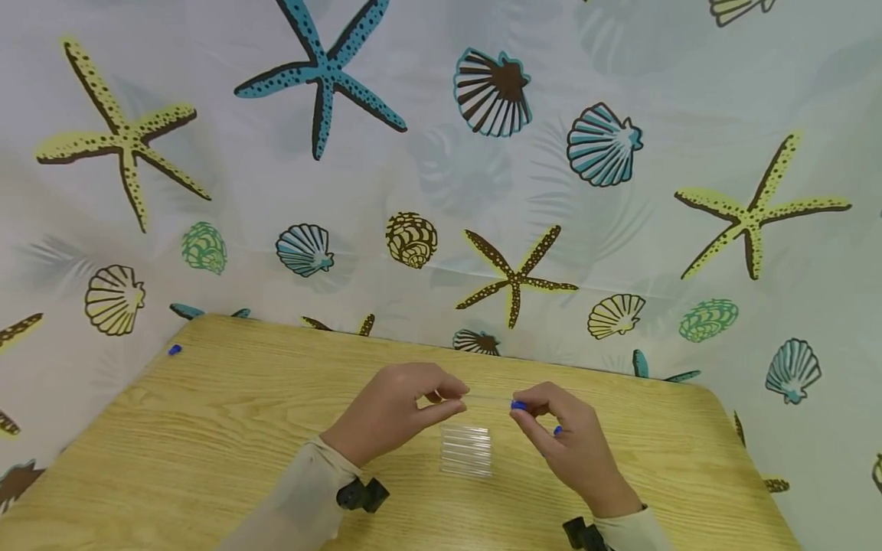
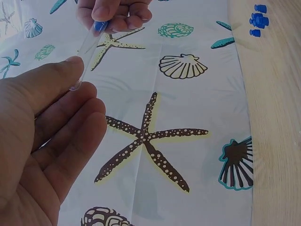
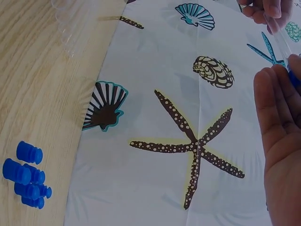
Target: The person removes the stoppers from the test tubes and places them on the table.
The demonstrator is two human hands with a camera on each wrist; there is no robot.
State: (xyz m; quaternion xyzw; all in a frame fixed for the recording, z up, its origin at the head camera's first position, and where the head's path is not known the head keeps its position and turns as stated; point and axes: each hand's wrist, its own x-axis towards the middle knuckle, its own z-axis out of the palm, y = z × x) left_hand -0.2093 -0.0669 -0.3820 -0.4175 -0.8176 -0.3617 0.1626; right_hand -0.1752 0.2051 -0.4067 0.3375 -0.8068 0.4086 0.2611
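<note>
A clear test tube (image 2: 87, 52) is held between both hands above the table. My left hand (image 1: 403, 405) pinches its rounded end between thumb and fingertips. At the other end my right hand (image 1: 572, 448) pinches a blue stopper (image 1: 518, 405). Stopper and tube meet in the left wrist view, but how deep the stopper sits is hidden by the fingers. Below the hands, several clear tubes (image 1: 466, 451) lie side by side in a row on the table.
Several loose blue stoppers (image 3: 28, 174) stand on the wooden table (image 1: 276, 383), mostly hidden behind the right hand in the head view. A lone blue piece (image 1: 175, 350) lies near the far left corner. A shell-patterned curtain (image 1: 427, 176) hangs along the back edge.
</note>
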